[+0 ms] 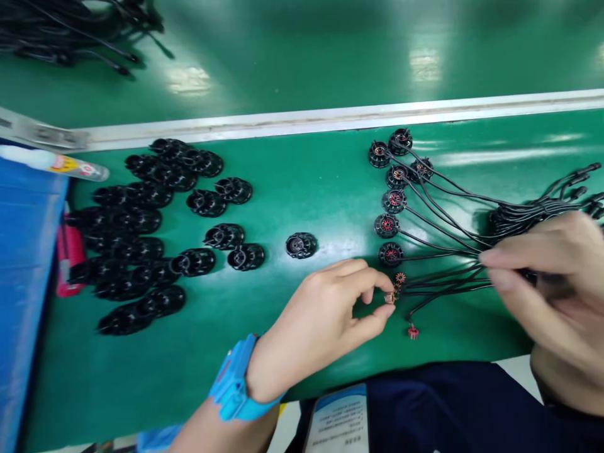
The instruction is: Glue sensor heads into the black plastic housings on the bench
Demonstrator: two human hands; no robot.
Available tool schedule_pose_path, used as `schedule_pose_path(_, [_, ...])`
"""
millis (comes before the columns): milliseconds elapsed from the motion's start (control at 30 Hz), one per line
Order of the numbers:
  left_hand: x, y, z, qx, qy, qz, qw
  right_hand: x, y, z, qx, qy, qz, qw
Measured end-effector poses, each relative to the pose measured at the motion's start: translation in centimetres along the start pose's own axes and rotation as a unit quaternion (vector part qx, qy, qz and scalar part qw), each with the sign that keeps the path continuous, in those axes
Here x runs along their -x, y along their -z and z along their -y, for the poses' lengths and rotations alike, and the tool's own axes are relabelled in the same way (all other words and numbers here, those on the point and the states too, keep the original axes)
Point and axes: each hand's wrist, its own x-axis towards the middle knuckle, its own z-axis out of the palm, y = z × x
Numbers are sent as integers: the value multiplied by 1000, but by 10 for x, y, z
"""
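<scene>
My left hand (325, 318), with a blue watch on its wrist, pinches a small copper-wound coil (391, 297) at the end of a black wire. My right hand (542, 283) is closed on the bundle of black wires (448, 277) that fan out leftward. Several wires end in black round housings with red coils inside (391, 217). Other bare coils (413, 331) lie loose on the green mat. One empty black housing (301, 245) sits alone just left of my left hand.
A heap of empty black round housings (151, 233) covers the left of the green mat (302, 189). A blue tray (23, 264), a white tube (51, 162) and a red object (70, 251) lie far left. More black cables (70, 31) sit beyond the white rail (330, 116).
</scene>
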Motion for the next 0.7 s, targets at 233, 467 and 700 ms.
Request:
schedule_pose_path(233, [-5, 2, -3, 151, 43, -63, 986, 6, -47, -4, -31, 81, 93, 992])
schedule_pose_path(467, [-3, 2, -3, 294, 84, -42, 951, 9, -59, 9, -64, 86, 16, 994])
schedule_pose_path(700, [-2, 0, -4, 376, 81, -55, 921, 12, -51, 9, -81, 92, -9, 992])
